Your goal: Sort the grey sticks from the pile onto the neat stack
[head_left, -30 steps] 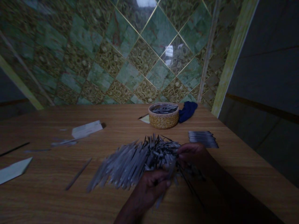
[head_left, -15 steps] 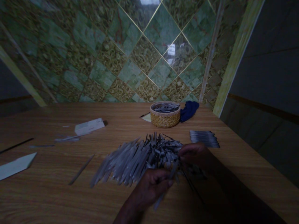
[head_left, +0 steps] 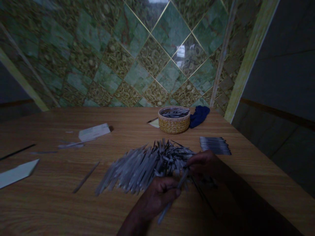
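A slim translucent pen (head_left: 182, 177) slants up between my two hands. My left hand (head_left: 159, 195) is closed around its middle, with the lower end sticking out below the thumb. At the upper end my right hand (head_left: 202, 163) pinches the dark tip, and its fingertips partly hide that spot. Just beyond both hands spreads a heap of similar slim pen pieces (head_left: 134, 168), pale and translucent on the left, mixed with dark parts on the right. Long thin dark sticks (head_left: 200, 190) lie below my right hand, mostly in shadow.
A row of pens (head_left: 215, 145) lies side by side at right. Behind the heap stands a woven basket (head_left: 174, 125) full of similar pieces, beside a dark blue cloth (head_left: 199, 116). Leftward on the wooden table are a white packet (head_left: 94, 132), a single stick (head_left: 86, 177) and a paper piece (head_left: 18, 173).
My right hand has shifted slightly left, onto the pen's upper end. The pen's lower end has swung a little to the left in my left hand.
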Demonstrator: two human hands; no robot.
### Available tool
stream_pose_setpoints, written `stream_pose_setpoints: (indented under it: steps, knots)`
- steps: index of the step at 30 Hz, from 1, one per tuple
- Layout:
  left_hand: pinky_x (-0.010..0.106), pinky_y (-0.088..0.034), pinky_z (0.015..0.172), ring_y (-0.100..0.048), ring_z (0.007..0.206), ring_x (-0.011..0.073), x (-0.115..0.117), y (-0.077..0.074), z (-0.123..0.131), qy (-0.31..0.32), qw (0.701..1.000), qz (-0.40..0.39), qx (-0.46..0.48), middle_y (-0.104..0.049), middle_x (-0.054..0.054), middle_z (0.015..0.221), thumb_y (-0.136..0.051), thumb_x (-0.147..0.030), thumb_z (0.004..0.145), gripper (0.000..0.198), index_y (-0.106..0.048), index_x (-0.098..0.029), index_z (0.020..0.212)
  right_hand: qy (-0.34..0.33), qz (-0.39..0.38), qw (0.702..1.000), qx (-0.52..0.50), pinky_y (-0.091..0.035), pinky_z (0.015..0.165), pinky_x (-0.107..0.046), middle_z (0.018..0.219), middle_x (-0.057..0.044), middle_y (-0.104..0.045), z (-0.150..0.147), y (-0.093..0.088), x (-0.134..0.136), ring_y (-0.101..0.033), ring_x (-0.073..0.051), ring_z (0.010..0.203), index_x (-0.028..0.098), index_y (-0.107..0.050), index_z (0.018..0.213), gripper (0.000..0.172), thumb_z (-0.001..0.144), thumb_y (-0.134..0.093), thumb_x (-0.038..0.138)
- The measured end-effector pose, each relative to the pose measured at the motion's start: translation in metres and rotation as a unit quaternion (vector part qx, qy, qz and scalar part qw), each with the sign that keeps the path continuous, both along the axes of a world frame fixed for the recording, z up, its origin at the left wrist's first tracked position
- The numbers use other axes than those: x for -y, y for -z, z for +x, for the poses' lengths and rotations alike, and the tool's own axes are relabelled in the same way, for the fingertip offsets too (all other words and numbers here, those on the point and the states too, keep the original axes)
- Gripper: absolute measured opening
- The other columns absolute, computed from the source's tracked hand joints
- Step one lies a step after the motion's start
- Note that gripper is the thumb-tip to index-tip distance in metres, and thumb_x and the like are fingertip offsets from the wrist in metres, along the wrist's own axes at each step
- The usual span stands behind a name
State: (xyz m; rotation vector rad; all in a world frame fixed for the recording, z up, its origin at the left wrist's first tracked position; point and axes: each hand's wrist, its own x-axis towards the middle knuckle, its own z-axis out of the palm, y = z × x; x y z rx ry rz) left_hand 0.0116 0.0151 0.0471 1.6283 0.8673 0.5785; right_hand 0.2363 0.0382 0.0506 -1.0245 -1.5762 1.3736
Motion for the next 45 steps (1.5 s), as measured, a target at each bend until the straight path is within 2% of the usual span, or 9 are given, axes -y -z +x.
stream_pose_setpoints:
  steps: [10,18,23,28,30,34,37,42,45]
  knots:
    - [0.023,-0.024,0.047,-0.031,0.051,0.0090,0.003,-0.003,0.001,0.003,1.000,-0.018,-0.009,-0.035,-0.005,0.053,-0.056,-0.035,0.074,0.025,-0.055,-0.014,0.060,-0.029,0.023,0.997,0.065,-0.034,0.040,-0.016,0.053,0.004,-0.057,0.006,0.002,0.000,-0.045,-0.006,0.041,0.014,-0.065,0.072,0.019,0.072,-0.062,0.032]
    - [0.023,-0.020,0.045,-0.027,0.049,0.0081,0.004,-0.004,0.004,0.015,1.000,0.005,-0.024,-0.031,-0.006,0.052,-0.055,-0.033,0.074,0.028,-0.046,-0.016,0.054,-0.060,0.036,0.989,0.129,-0.027,0.036,-0.015,0.047,0.005,-0.047,0.001,-0.004,0.004,-0.038,-0.004,0.038,0.014,-0.055,0.058,0.034,0.078,-0.054,0.041]
    - [0.023,-0.021,0.046,-0.028,0.049,0.0082,0.002,0.001,0.002,0.018,0.999,0.018,-0.028,-0.031,-0.006,0.052,-0.054,-0.033,0.074,0.027,-0.044,-0.017,0.055,-0.034,0.029,0.985,0.164,-0.021,0.033,-0.016,0.040,0.005,-0.040,-0.002,-0.001,0.003,-0.032,-0.004,0.034,0.015,-0.047,0.049,0.046,0.080,-0.047,0.049]
    - [0.023,-0.021,0.047,-0.029,0.051,0.0087,0.001,-0.001,0.000,0.012,1.000,0.011,-0.021,-0.031,-0.006,0.055,-0.053,-0.034,0.075,0.026,-0.045,-0.016,0.059,-0.022,0.034,0.993,0.111,-0.032,0.040,-0.015,0.052,0.005,-0.051,-0.001,0.000,0.002,-0.044,-0.006,0.043,0.015,-0.058,0.070,0.024,0.075,-0.057,0.038]
    - [0.023,-0.021,0.047,-0.028,0.051,0.0086,0.002,-0.003,0.000,0.012,1.000,0.013,-0.021,-0.029,-0.006,0.055,-0.053,-0.034,0.075,0.026,-0.043,-0.017,0.058,-0.019,0.042,0.993,0.105,-0.032,0.041,-0.015,0.053,0.005,-0.052,-0.002,-0.001,0.002,-0.045,-0.006,0.044,0.015,-0.059,0.072,0.019,0.072,-0.060,0.033]
    - [0.024,-0.020,0.047,-0.027,0.051,0.0086,0.003,-0.004,0.002,0.020,0.999,0.028,-0.033,-0.029,-0.006,0.054,-0.052,-0.031,0.075,0.027,-0.040,-0.017,0.055,-0.029,0.055,0.991,0.122,-0.026,0.036,-0.016,0.044,0.005,-0.044,-0.005,-0.001,0.004,-0.038,-0.005,0.037,0.015,-0.051,0.054,0.035,0.077,-0.053,0.041]
    - [0.024,-0.020,0.047,-0.027,0.051,0.0087,0.004,-0.005,0.003,0.015,0.999,0.018,-0.031,-0.029,-0.006,0.054,-0.052,-0.032,0.075,0.026,-0.043,-0.017,0.056,-0.019,0.039,0.991,0.124,-0.024,0.034,-0.016,0.042,0.005,-0.043,-0.005,-0.001,0.004,-0.037,-0.005,0.035,0.015,-0.048,0.050,0.042,0.081,-0.047,0.045]
    - [0.023,-0.022,0.048,-0.029,0.052,0.0089,0.004,-0.006,0.002,0.000,0.999,0.015,-0.029,-0.031,-0.005,0.055,-0.053,-0.033,0.075,0.024,-0.049,-0.015,0.060,-0.013,0.014,0.997,0.078,-0.033,0.039,-0.016,0.054,0.005,-0.054,0.000,-0.003,0.004,-0.046,-0.007,0.042,0.015,-0.058,0.077,0.018,0.072,-0.060,0.033]
    - [0.023,-0.022,0.047,-0.030,0.051,0.0086,0.002,-0.003,0.001,0.008,0.999,0.010,-0.032,-0.031,-0.006,0.055,-0.053,-0.032,0.075,0.024,-0.048,-0.015,0.059,-0.013,0.024,0.997,0.079,-0.033,0.039,-0.016,0.052,0.005,-0.054,-0.002,-0.001,0.004,-0.044,-0.006,0.040,0.015,-0.057,0.070,0.018,0.073,-0.059,0.033]
